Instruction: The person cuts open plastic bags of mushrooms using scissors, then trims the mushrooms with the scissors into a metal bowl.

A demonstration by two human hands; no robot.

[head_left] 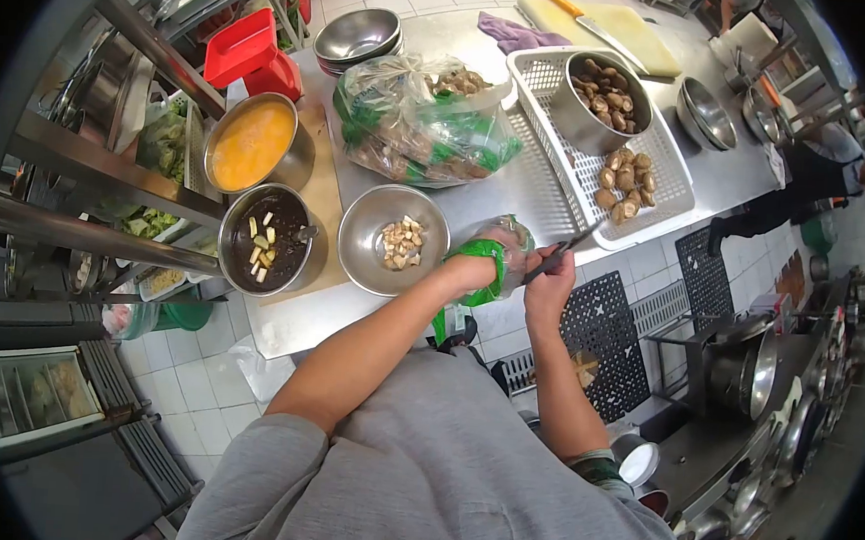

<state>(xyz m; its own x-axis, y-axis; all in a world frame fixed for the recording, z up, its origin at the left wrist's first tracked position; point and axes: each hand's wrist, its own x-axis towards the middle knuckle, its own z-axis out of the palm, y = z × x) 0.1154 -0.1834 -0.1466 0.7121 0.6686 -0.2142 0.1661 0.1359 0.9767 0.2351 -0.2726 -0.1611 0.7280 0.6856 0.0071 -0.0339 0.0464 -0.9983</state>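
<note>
My right hand (549, 285) is closed on dark scissors (564, 254). Beside it, my left hand (472, 273) is wrapped in or reaches into a green and clear plastic bag (496, 259), so its fingers are hidden. A steel bowl (359, 240) with pale chopped pieces (402, 243) stands just left of the bag. Behind them lies a large plastic bag of mushrooms (417, 129). A white basket (675, 172) at the right holds a steel pot (573, 124) of mushrooms and a loose pile of mushrooms (626, 183).
Left are a pot of orange liquid (253, 142) and a pot of dark sauce (279, 234). Stacked bowls (357, 36), a purple cloth (521, 35) and an orange-handled knife (609, 40) on a cutting board (658, 50) lie farther back. Another person (826, 162) stands at the right.
</note>
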